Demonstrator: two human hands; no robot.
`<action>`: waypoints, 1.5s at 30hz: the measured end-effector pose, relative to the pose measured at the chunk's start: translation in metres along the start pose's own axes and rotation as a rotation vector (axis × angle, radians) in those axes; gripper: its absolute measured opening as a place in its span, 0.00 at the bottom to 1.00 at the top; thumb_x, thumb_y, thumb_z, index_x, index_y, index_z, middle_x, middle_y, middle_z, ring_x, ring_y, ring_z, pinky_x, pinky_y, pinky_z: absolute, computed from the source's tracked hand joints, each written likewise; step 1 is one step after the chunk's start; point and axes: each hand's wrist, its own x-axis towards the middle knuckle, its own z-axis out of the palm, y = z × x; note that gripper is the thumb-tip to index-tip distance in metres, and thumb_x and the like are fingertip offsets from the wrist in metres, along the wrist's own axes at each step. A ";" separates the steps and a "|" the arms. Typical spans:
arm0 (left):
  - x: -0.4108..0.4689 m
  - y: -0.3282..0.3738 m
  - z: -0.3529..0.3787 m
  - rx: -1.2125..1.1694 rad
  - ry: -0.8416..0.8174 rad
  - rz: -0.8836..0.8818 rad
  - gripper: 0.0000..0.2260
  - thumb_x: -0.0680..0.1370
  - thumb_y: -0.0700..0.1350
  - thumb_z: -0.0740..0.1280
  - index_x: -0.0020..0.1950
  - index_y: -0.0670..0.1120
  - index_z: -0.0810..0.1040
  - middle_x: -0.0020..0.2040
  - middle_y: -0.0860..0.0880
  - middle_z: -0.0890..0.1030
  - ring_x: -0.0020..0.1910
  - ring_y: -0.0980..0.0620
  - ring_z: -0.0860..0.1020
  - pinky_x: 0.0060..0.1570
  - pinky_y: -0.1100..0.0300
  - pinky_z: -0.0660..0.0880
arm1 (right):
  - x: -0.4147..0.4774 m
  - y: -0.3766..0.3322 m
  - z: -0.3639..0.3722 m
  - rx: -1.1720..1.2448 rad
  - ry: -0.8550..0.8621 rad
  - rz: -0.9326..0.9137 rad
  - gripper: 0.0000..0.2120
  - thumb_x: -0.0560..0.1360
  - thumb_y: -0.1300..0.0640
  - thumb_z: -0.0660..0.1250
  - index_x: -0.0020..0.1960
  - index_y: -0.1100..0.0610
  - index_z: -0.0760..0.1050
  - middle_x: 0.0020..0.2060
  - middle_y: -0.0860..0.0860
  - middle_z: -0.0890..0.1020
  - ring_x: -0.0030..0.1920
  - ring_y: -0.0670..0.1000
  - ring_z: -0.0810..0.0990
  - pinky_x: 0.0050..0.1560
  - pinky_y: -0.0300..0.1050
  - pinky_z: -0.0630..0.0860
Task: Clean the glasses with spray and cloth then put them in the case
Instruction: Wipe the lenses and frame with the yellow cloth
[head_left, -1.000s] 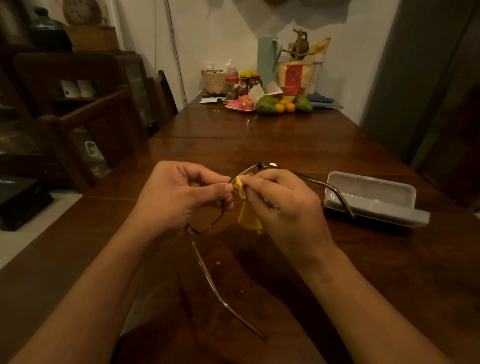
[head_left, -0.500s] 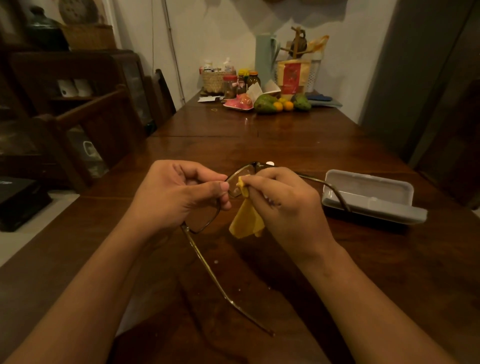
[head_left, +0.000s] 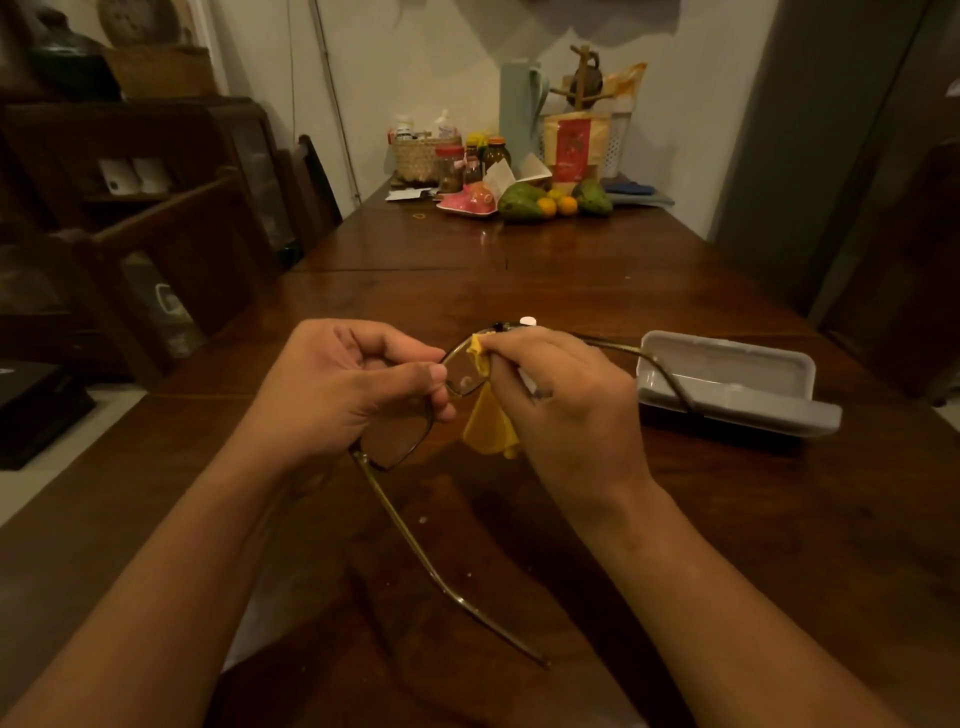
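Thin metal-framed glasses (head_left: 405, 441) are held above the wooden table (head_left: 519, 280), their temples unfolded. My left hand (head_left: 343, 384) pinches the frame at the bridge, between the two lenses. My right hand (head_left: 561, 400) presses a yellow cloth (head_left: 488, 426) against the far lens, and the cloth's tail hangs below. A small white object pokes out behind my right hand; I cannot tell what it is. An open grey glasses case (head_left: 727, 384) lies on the table just right of my right hand, with one temple tip reaching over it.
At the table's far end stand jars, a woven basket (head_left: 415, 156), a pink dish (head_left: 467, 200), green and orange fruit (head_left: 550, 200) and a pale green jug (head_left: 519, 114). A dark wooden chair (head_left: 171, 249) stands at the left edge. A grey door is at the right.
The cloth hangs lower and more spread out than a second ago, with my right fingers shifted on the far lens. My left hand's hold is unchanged.
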 end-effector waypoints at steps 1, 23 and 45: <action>0.000 0.000 0.000 0.005 0.000 -0.006 0.08 0.65 0.35 0.74 0.42 0.33 0.82 0.34 0.37 0.84 0.32 0.44 0.84 0.35 0.58 0.82 | 0.000 0.000 0.000 -0.017 0.000 0.013 0.09 0.75 0.64 0.71 0.55 0.60 0.82 0.49 0.54 0.85 0.51 0.50 0.83 0.50 0.52 0.79; -0.001 -0.001 0.001 0.003 0.015 -0.008 0.08 0.65 0.34 0.72 0.43 0.34 0.82 0.34 0.37 0.84 0.32 0.44 0.84 0.33 0.60 0.81 | 0.003 -0.002 -0.002 0.166 -0.145 -0.053 0.09 0.75 0.66 0.71 0.55 0.63 0.83 0.49 0.56 0.83 0.49 0.50 0.82 0.48 0.45 0.79; 0.000 -0.001 -0.002 0.037 0.041 -0.016 0.04 0.71 0.31 0.71 0.45 0.35 0.82 0.33 0.38 0.84 0.32 0.44 0.85 0.35 0.59 0.82 | 0.005 0.001 -0.008 0.088 -0.313 0.019 0.10 0.74 0.68 0.71 0.54 0.61 0.84 0.48 0.55 0.82 0.46 0.54 0.81 0.42 0.51 0.81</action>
